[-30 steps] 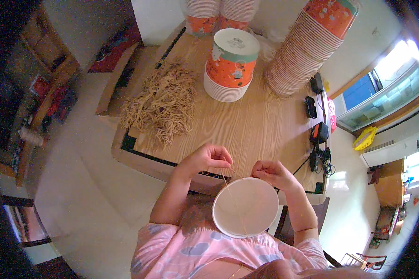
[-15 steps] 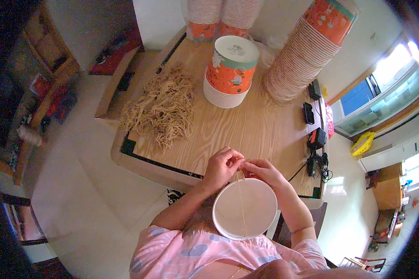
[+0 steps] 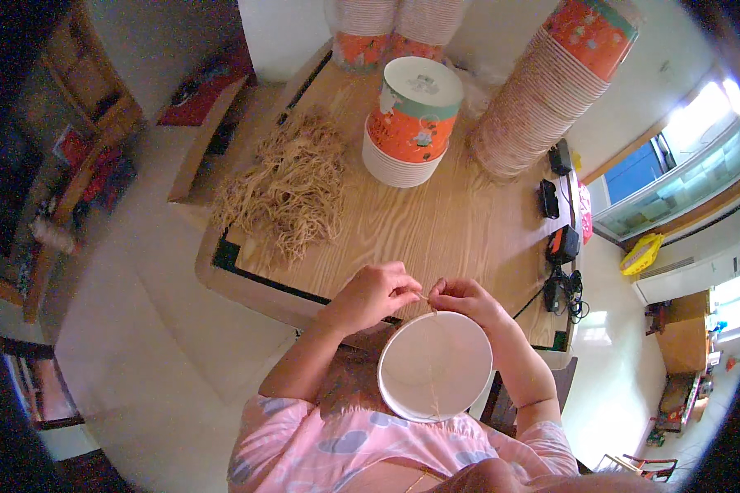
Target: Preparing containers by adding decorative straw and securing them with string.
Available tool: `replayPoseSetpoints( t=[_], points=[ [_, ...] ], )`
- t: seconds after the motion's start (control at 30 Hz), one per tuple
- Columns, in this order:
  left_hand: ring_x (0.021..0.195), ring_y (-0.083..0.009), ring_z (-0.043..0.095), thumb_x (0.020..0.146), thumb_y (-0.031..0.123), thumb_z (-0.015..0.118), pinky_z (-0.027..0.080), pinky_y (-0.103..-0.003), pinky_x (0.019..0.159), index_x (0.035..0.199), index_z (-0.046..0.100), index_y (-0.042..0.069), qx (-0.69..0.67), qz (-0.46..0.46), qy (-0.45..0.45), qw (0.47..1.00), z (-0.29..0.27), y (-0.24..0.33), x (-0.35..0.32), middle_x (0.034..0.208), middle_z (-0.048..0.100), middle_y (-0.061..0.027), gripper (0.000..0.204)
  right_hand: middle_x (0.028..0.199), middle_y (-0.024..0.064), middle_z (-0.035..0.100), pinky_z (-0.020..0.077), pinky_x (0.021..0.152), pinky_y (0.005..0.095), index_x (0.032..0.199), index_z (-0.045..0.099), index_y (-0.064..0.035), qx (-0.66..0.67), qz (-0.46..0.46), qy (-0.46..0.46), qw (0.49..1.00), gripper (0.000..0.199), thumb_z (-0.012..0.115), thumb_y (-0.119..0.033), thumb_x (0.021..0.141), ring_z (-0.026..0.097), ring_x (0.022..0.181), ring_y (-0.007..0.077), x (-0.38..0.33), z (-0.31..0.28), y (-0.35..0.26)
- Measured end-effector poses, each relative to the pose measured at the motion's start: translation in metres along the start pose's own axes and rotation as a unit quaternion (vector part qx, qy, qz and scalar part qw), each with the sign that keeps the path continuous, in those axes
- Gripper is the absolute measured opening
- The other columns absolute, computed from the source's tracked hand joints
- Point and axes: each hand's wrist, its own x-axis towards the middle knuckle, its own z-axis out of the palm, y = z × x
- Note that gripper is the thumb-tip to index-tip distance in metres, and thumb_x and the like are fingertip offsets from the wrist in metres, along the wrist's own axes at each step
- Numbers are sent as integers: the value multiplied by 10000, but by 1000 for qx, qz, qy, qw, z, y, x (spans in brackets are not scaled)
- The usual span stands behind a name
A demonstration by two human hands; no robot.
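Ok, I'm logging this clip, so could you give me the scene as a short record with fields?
Left hand: pinching a thin tan strand
Right hand: pinching the strand near the tub's rim
Tub: white inside, mouth toward the camera
Tabletop, left: heap of tan strands
Tabletop, centre: upside-down tub stack
Tabletop, right: black adapters

Over the near edge of the table (image 3: pixel 469 230), the left hand (image 3: pixel 378 294) and the right hand (image 3: pixel 470 304) are pinching a thin string (image 3: pixel 423 297) — fingertips close together — while a tub (image 3: pixel 436 370) is facing open-side up just before the table. A tangled string pile (image 3: pixel 292 185) is lying on the table's left side, a short stack of upside-down tubs (image 3: pixel 413 123) is standing toward its far edge, and black adapters (image 3: pixel 562 245) are lining its right edge.
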Motion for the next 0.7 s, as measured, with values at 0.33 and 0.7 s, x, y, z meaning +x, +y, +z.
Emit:
replayPoseSetpoints(
  t=[0.33,0.7],
  points=[
    [742,-255,563,733,115,682,456,-375,695,729,627,69,78,27,85,993,8,16,-1,737,549,-63,72,739,-5,589,428,582,201,804,598,-16,-28,-5,-38,999,71,606,-68,851,544,673,58,-7,-11,-4],
    [803,-275,583,743,77,661,478,-372,714,820,616,52,80,-55,56,994,17,3,-4,774,588,-86,93,787,28,595,441,640,210,825,595,20,-32,-14,-107,994,79,611,-53,852,561,730,89,-7,-25,10]
  ],
)
